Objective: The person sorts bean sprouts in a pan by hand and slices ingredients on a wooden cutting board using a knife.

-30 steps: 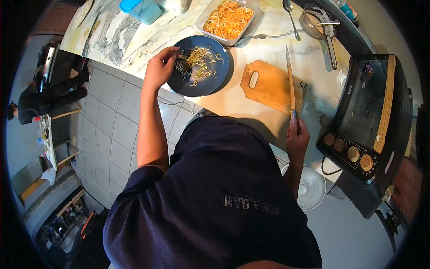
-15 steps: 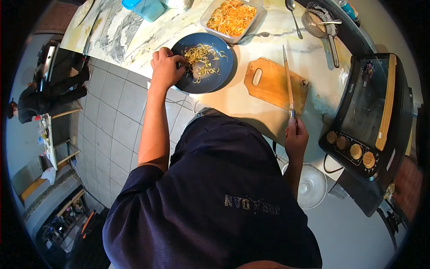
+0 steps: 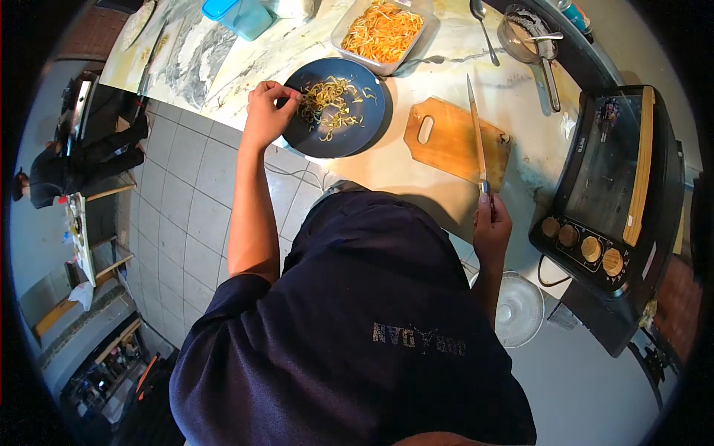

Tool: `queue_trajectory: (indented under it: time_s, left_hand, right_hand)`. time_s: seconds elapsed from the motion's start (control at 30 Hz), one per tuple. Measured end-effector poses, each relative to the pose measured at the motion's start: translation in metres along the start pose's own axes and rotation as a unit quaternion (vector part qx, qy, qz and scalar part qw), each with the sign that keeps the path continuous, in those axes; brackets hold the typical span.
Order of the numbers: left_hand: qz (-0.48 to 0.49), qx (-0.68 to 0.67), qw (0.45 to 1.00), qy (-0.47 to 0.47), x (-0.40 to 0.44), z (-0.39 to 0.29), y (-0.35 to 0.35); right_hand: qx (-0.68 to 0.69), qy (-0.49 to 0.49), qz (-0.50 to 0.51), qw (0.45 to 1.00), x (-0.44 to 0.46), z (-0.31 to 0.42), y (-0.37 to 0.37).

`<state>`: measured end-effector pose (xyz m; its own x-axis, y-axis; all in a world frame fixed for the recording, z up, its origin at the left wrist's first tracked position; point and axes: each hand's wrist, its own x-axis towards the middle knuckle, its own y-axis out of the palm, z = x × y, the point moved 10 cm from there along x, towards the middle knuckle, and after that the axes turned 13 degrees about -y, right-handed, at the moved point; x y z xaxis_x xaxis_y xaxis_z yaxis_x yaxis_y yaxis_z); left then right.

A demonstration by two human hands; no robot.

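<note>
My right hand grips the handle of a long kitchen knife. Its blade points away from me and lies over a wooden cutting board with an oval hole. My left hand is at the left rim of a dark round pan, thumb and forefinger pinched together. Whatever may be between those fingertips is too small to make out. Thin, curly yellow-green shreds lie scattered inside the pan.
Behind the pan stands a clear container of orange and white shreds. A blue-lidded tub, a spoon and a small saucepan are farther back. A toaster oven stands right; a glass bowl sits below. Another person is far left.
My left hand has drawn slightly left, and its fingers are now pinched more visibly at the pan's rim. My right hand and the knife have hardly moved.
</note>
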<state>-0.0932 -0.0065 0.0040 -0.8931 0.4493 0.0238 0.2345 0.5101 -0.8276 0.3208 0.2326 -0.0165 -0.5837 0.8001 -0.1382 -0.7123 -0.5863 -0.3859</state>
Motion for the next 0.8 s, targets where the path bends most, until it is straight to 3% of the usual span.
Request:
queue_trajectory:
  time_s: [0.17,0.5,0.57,0.8]
  left_hand:
    - [0.036,-0.141,0.989,-0.027,0.003,0.005,0.01]
    - [0.078,-0.219,0.969,-0.078,-0.001,-0.003,0.015]
    - [0.13,-0.278,0.943,-0.128,-0.003,0.004,0.025]
    - [0.182,-0.343,0.909,-0.153,-0.004,0.008,0.034]
  right_hand:
    - [0.002,-0.034,-0.006,0.999,0.005,0.002,-0.001]
    - [-0.002,-0.018,0.004,1.0,0.006,0.006,0.0]
    - [0.004,-0.028,-0.002,1.0,0.006,0.006,0.0]
    - [-0.016,-0.022,0.003,1.0,0.004,0.001,-0.001]
